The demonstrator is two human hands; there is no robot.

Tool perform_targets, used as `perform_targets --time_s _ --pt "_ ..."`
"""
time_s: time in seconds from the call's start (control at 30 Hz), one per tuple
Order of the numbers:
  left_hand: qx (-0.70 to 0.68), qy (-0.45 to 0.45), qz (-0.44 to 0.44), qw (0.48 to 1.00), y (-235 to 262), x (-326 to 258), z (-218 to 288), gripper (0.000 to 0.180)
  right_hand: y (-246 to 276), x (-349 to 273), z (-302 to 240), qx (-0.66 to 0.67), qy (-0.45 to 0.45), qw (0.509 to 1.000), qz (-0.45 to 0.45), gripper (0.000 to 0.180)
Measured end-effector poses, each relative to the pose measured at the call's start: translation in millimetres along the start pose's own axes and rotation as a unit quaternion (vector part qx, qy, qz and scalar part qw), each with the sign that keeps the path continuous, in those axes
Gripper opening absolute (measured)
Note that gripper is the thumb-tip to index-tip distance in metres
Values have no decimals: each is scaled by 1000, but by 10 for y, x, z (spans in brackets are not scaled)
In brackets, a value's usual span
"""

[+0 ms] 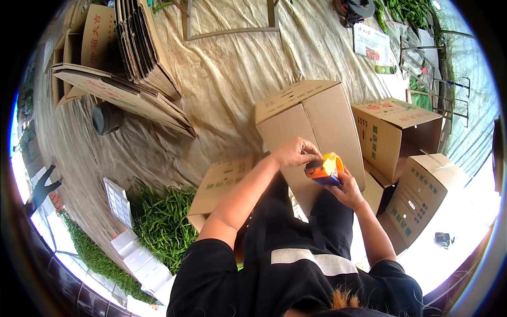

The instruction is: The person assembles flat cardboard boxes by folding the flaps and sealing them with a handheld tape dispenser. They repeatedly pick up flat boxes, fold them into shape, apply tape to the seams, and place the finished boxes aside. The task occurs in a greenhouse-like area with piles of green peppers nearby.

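Note:
My right hand (347, 188) grips an orange and blue tape dispenser (324, 169) from below. My left hand (296, 152) pinches at the dispenser's top left edge. Both hands hover over a closed brown cardboard box (309, 124) that stands in front of my knees, its long side seam facing me. The roll of tape itself is hidden by my fingers.
Another flat brown box (222, 182) lies to the left of my legs. Two open boxes (393, 132) (422, 193) stand at the right. Stacks of flattened cartons (137, 58) sit at the far left. Green peppers (161, 222) are heaped on the tarp beside white plastic crates (138, 259).

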State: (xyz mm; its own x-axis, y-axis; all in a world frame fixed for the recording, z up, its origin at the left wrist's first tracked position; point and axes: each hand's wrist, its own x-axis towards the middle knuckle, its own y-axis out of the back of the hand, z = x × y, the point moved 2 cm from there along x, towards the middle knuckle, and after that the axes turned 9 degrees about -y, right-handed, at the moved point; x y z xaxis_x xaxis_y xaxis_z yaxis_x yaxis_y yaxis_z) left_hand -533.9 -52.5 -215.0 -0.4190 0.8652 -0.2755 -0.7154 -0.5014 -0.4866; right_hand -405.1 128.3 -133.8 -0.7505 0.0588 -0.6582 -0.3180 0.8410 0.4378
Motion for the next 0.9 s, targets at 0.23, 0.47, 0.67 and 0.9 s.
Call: perform_targets --time_s 0.23,0.47,0.67,0.9 --pt "186 -84 253 946 767 434 18 16 30 -58 -26 158 -198 967 10 35" --pt "336 33 404 850 2269 1124 -266 23 -30 216 204 73 -218 972 53 36" --pt "427 170 312 831 2186 1647 -515 19 -206 563 594 130 -292 946 43 39" --pt "607 214 193 741 2137 1606 -1568 58 -477 889 593 22 -324 943 75 53"
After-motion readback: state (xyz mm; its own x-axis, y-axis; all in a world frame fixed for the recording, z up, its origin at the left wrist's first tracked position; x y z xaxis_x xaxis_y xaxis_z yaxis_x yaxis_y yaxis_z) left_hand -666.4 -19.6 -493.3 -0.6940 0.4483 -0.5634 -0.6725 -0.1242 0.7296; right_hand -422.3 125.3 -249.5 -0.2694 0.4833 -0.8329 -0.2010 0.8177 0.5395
